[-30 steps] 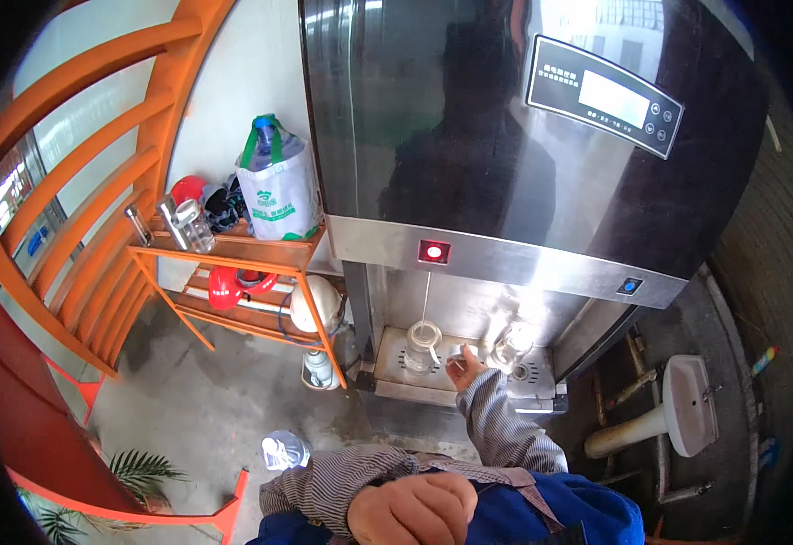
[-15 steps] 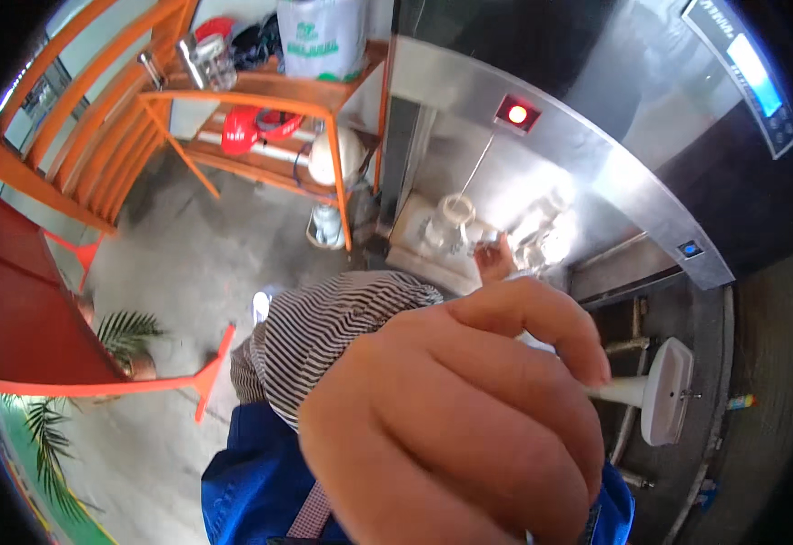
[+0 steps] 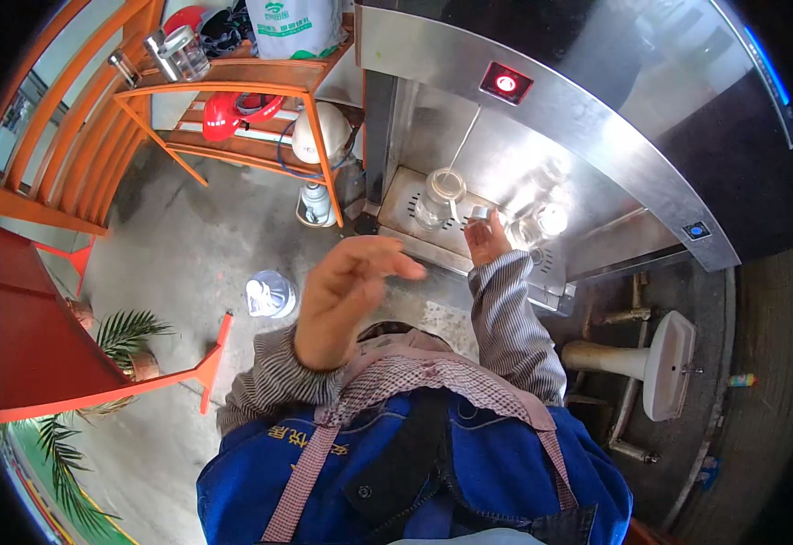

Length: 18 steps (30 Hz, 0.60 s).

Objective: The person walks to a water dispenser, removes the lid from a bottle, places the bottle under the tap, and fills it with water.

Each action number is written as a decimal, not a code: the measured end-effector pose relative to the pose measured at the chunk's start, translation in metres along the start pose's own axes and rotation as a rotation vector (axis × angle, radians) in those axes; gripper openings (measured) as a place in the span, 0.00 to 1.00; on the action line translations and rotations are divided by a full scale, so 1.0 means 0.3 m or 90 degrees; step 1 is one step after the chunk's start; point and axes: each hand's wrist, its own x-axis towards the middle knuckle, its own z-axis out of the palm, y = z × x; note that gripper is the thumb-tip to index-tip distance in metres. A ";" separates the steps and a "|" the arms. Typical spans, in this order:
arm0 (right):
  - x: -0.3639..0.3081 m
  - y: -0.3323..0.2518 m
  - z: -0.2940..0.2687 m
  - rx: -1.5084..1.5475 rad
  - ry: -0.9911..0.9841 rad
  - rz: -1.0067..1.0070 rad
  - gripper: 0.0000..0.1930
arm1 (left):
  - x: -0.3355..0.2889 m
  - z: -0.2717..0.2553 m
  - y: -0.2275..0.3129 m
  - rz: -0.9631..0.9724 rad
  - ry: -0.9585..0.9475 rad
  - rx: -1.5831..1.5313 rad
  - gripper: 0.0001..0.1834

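Observation:
In front of my chest, my left hand (image 3: 346, 295) is raised with fingers half bent and apart, nothing in it. My right hand (image 3: 485, 241) reaches into the steel bay of a water dispenser, its fingers closed on a small silver lid (image 3: 479, 213). Just left of it, a clear glass jar with a handle (image 3: 433, 204) stands on the slotted drip tray (image 3: 398, 202). A thin stream of water (image 3: 465, 136) runs down into the jar. Above the bay a button (image 3: 505, 84) glows red.
A bright glass vessel or its reflection (image 3: 542, 222) is right of my right hand. An orange rack (image 3: 260, 82) holds jars, helmets and a bag. A white sink (image 3: 669, 368) stands right; a plastic jug (image 3: 271, 294) and red table (image 3: 42, 318) are left.
My left hand has dropped from close in front of the camera to chest height, its fingers loosening. My right hand stays at the drip tray, and the view has shifted slightly.

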 end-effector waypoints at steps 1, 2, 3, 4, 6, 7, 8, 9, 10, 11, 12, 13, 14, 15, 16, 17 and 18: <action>0.001 0.009 0.009 -0.005 -0.006 0.002 0.14 | -0.031 -0.049 -0.105 -0.073 0.079 -0.027 0.12; 0.002 0.016 0.012 -0.009 -0.003 0.003 0.14 | -0.069 -0.097 -0.218 -0.148 0.155 -0.057 0.12; 0.002 0.021 0.013 -0.012 0.002 0.005 0.14 | -0.119 -0.131 -0.306 -0.241 0.206 -0.113 0.11; 0.002 0.022 0.013 -0.011 -0.003 -0.004 0.14 | -0.168 -0.153 -0.375 -0.336 0.257 -0.171 0.10; 0.000 0.018 0.007 -0.014 -0.007 0.001 0.14 | -0.218 -0.175 -0.454 -0.445 0.263 -0.278 0.10; 0.003 0.016 0.008 -0.014 -0.010 0.006 0.14 | -0.232 -0.187 -0.480 -0.554 0.263 -0.382 0.09; 0.005 0.015 0.005 -0.017 -0.011 0.007 0.14 | -0.224 -0.186 -0.478 -0.552 0.266 -0.385 0.09; 0.006 0.014 0.004 -0.005 -0.014 0.018 0.14 | -0.206 -0.185 -0.477 -0.490 0.248 -0.383 0.09; 0.007 0.013 0.002 0.007 -0.017 0.029 0.15 | -0.192 -0.183 -0.473 -0.428 0.230 -0.379 0.09; 0.020 0.010 -0.009 0.006 -0.019 0.028 0.15 | -0.172 -0.177 -0.462 -0.425 0.230 -0.380 0.09; 0.031 0.012 -0.021 0.013 -0.013 0.038 0.14 | -0.154 -0.170 -0.449 -0.405 0.223 -0.354 0.09; 0.041 0.013 -0.033 0.021 -0.008 0.046 0.14 | -0.144 -0.165 -0.442 -0.385 0.215 -0.327 0.08; 0.039 0.015 -0.028 0.020 -0.010 0.047 0.14 | -0.145 -0.164 -0.445 -0.382 0.217 -0.327 0.08; 0.036 0.017 -0.023 0.020 0.006 0.040 0.14 | -0.150 -0.162 -0.449 -0.379 0.206 -0.323 0.08; 0.035 0.018 -0.018 0.020 0.023 0.031 0.14 | -0.153 -0.163 -0.453 -0.376 0.195 -0.318 0.08; 0.036 0.017 -0.024 0.021 0.024 0.030 0.14 | -0.157 -0.162 -0.458 -0.377 0.194 -0.318 0.08; 0.040 0.015 -0.028 0.016 0.010 0.036 0.14 | -0.161 -0.162 -0.463 -0.394 0.211 -0.321 0.08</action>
